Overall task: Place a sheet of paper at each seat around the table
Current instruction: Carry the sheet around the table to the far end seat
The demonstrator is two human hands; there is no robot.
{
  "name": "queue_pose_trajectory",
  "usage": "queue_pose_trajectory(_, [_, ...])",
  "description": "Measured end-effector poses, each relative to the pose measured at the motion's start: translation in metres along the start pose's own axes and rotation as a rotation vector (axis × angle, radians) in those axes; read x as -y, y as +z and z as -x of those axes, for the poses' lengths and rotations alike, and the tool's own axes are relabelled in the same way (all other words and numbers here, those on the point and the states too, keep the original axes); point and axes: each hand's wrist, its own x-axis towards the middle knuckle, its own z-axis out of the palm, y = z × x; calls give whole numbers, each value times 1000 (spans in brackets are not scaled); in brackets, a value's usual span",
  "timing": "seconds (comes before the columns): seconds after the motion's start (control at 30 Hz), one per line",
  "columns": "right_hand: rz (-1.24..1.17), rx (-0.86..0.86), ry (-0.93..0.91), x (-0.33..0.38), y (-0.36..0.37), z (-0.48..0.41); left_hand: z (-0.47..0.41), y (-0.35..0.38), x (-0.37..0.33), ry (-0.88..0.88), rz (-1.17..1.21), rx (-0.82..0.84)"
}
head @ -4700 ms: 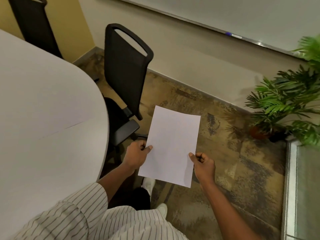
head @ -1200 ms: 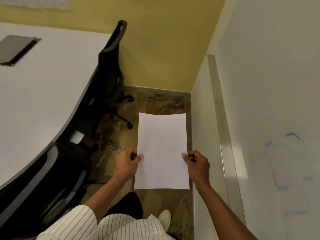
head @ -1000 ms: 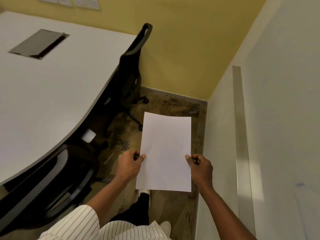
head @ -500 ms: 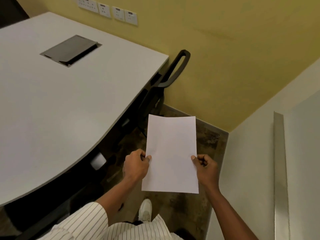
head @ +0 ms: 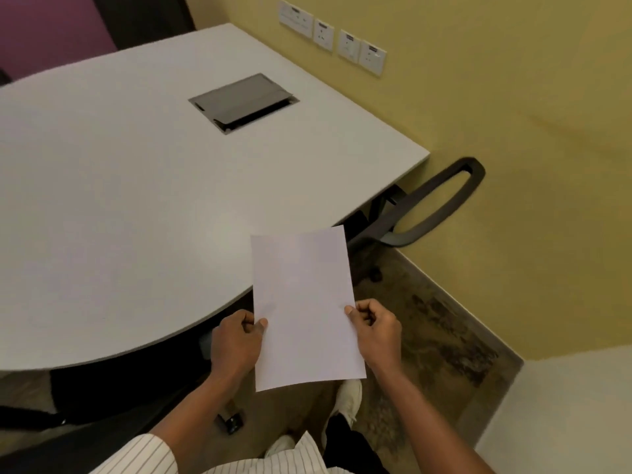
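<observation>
I hold a blank white sheet of paper [head: 304,306] in front of me with both hands. My left hand [head: 236,343] pinches its left edge and my right hand [head: 376,331] pinches its right edge. The sheet's upper part overlaps the curved near edge of the white table [head: 136,206]. A black chair [head: 434,203] is pushed under the table's right end, by the yellow wall; only its backrest loop and a caster show. No other sheet lies on the table.
A grey cable hatch [head: 243,101] is set into the tabletop. Wall sockets [head: 331,39] line the yellow wall. Another dark chair [head: 51,436] sits at the lower left, under the table edge. A white wall corner [head: 564,405] is at the lower right.
My view has swung left from the whiteboard wall and corner onto the table. The sheet stays gripped in both hands and now hangs over the table's edge.
</observation>
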Motion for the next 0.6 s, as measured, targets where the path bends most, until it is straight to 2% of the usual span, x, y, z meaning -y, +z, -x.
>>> queue_pose_trajectory(0.23, [92, 243, -156, 47, 23, -100, -46, 0, -37, -132, 168, -255])
queue_pose_trajectory(0.4, [161, 255, -224, 87, 35, -149, -71, -2, -66, -167, 212, -375])
queue_pose_trajectory(0.6, [145, 270, -123, 124, 61, -195, -113, -1, -96, -176, 216, -420])
